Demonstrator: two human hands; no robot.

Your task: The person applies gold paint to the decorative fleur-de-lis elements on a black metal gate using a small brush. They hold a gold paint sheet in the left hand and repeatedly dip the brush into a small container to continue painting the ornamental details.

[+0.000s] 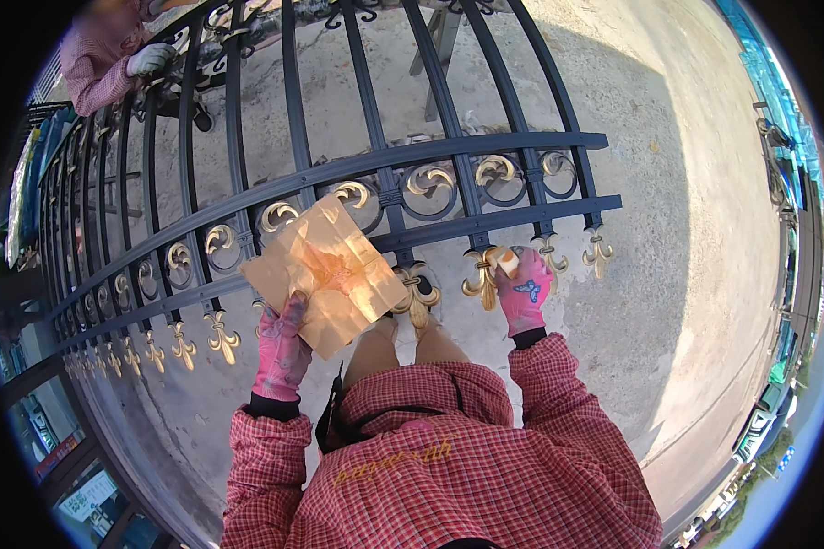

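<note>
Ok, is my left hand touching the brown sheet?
Touching: the head view shows your left hand, in its pink glove, gripping the brown sheet, the glove overlapping its lower-left edge.

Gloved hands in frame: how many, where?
3: pink-gloved left hand, holding a brown sheet; pink-gloved right hand, holding a small pale piece at a gold finial; co-worker's pale-gloved hand, upper left. The co-worker's other hand may be hidden.

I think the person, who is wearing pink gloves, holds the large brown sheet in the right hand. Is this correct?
Not quite: the large brown sheet is in the left hand, not the right hand, as the head view shows. The person does wear pink gloves.
</note>
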